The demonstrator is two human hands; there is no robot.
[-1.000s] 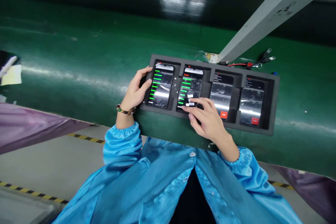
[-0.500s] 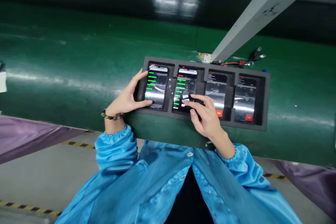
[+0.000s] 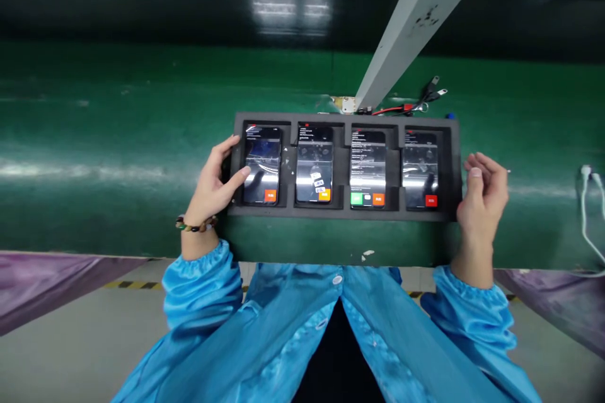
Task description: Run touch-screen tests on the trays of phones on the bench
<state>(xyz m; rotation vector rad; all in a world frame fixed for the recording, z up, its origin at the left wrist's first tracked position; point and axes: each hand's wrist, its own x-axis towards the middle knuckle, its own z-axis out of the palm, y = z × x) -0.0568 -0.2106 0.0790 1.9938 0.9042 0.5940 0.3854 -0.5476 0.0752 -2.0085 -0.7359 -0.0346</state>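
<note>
A dark grey tray [image 3: 347, 215] lies on the green bench, with smartphones in its compartments. At its left end, my left hand [image 3: 211, 184] grips the rim, thumb reaching over beside the leftmost phone [image 3: 261, 167]. My right hand [image 3: 482, 198] is just off the tray's right end, fingers loosely bent and apart, holding nothing. The second phone [image 3: 314, 157] has small white labels on its screen and an orange button. On the third phone [image 3: 367, 167], lines of text show above green and orange buttons. The rightmost phone [image 3: 420, 167] shows a red button.
A grey post [image 3: 401, 25] rises behind the tray, with black and red cables [image 3: 416, 104] at its foot. White cables [image 3: 585, 201] lie at the far right of the green bench [image 3: 118, 138]. Small white scraps [image 3: 367, 254] are near the front edge.
My right hand has left the second phone's screen and moved right, past the tray's end. Green lines have gone from the two left screens; buttons show there now. The view has shifted and levelled.
</note>
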